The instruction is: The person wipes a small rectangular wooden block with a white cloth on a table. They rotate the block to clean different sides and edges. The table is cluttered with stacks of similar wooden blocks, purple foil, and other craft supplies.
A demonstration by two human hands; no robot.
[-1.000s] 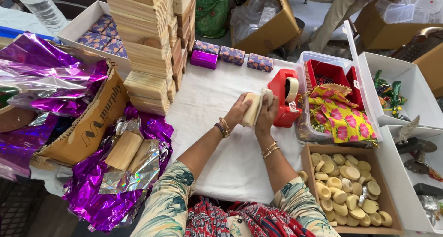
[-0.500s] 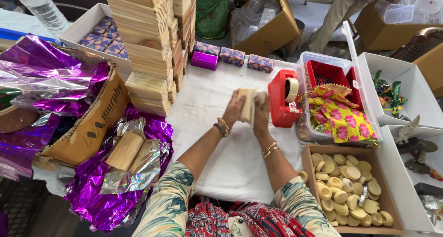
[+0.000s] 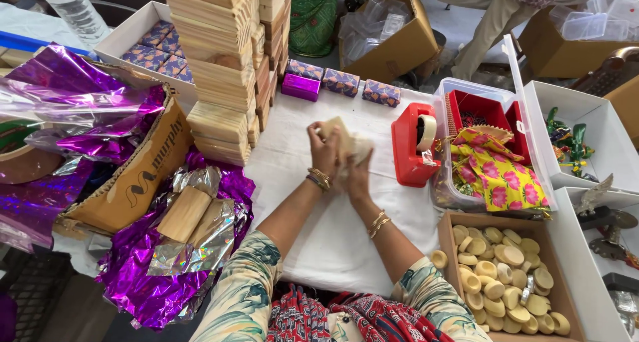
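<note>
Both my hands hold a small pale wooden box [image 3: 341, 137] above the white cloth-covered table [image 3: 313, 229]. My left hand [image 3: 324, 154] grips its left side, and my right hand [image 3: 358, 171] closes on its right side and underside. The box is partly hidden by my fingers and blurred by motion. A red tape dispenser [image 3: 415, 144] stands just right of my hands.
Tall stacks of wooden boxes [image 3: 226, 62] rise at the left. Purple foil sheets [image 3: 160, 269] hold two wooden blocks beside a cardboard box [image 3: 133, 175]. Small wrapped purple boxes [image 3: 341, 82] line the far edge. A cardboard tray of round wooden pieces [image 3: 506, 275] sits at the right, beside a clear bin with floral cloth [image 3: 492, 175].
My hands and the wooden box have shifted slightly left and nearer to me, away from the tape dispenser, and the box has been turned in my grip.
</note>
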